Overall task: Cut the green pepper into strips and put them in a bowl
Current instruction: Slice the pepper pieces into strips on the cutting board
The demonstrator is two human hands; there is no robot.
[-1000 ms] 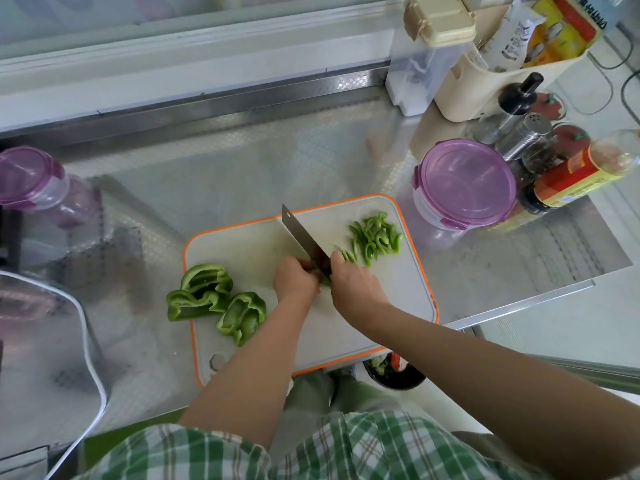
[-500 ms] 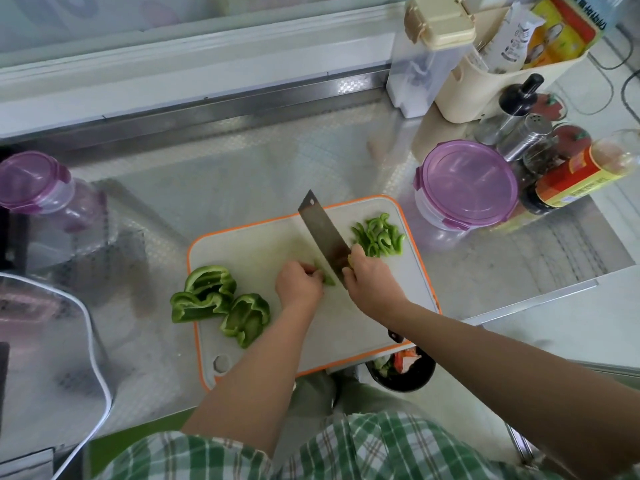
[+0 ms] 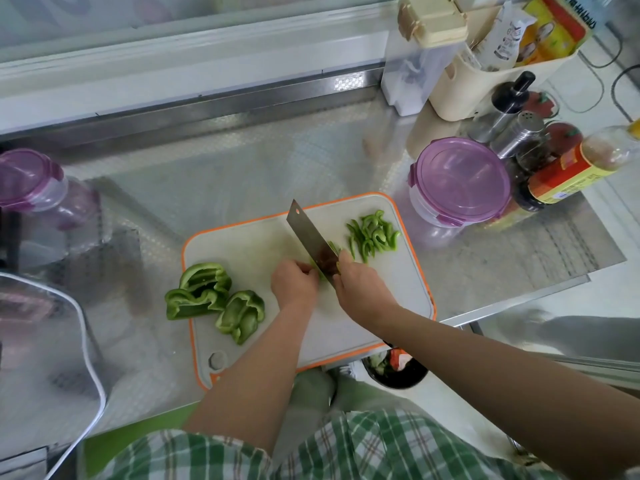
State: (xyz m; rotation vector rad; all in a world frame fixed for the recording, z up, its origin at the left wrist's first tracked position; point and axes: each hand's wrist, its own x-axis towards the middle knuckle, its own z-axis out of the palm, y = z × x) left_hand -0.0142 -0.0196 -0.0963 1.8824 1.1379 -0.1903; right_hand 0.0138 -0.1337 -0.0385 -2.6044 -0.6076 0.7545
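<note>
— Green strips (image 3: 372, 233) lie heaped at the far right of our cutting board (image 3: 249, 237). Where is the piece we are cutting?

— Between our hands: our left hand (image 3: 294, 282) curls its fingers on a small pepper piece (image 3: 319, 271), mostly hidden, touching the cleaver (image 3: 311, 237).

— And our right hand (image 3: 362, 289)?

— Clenched round the cleaver's handle, the blade's flat face showing. Larger pepper chunks (image 3: 214, 299) sit at the board's left edge, apart from both hands.
</note>
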